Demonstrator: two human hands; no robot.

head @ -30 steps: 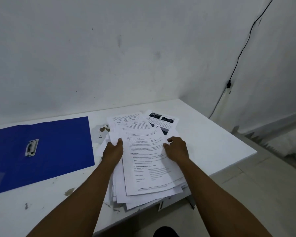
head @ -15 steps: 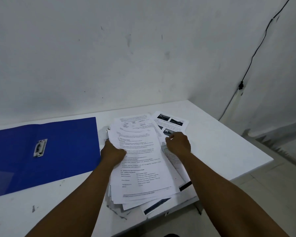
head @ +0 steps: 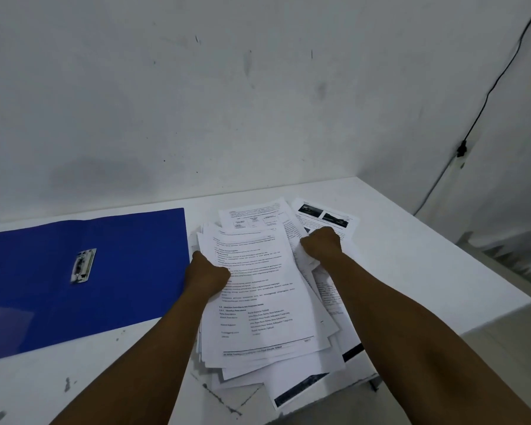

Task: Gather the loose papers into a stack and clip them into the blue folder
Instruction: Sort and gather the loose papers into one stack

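Lying open, blue folder [head: 43,289] holds only its clip [head: 83,265].

Both bare forearms are extended forward and converge slightly. The left hand [head: 207,276] is curled closed, knuckles up, gripping a sheet edge. The right hand [head: 321,245] is clenched likewise, set further forward than the left.

Table [head: 411,256] right edge and far right corner lie bare; blue folder [head: 129,271] blocks the left, papers [head: 258,302] the middle.
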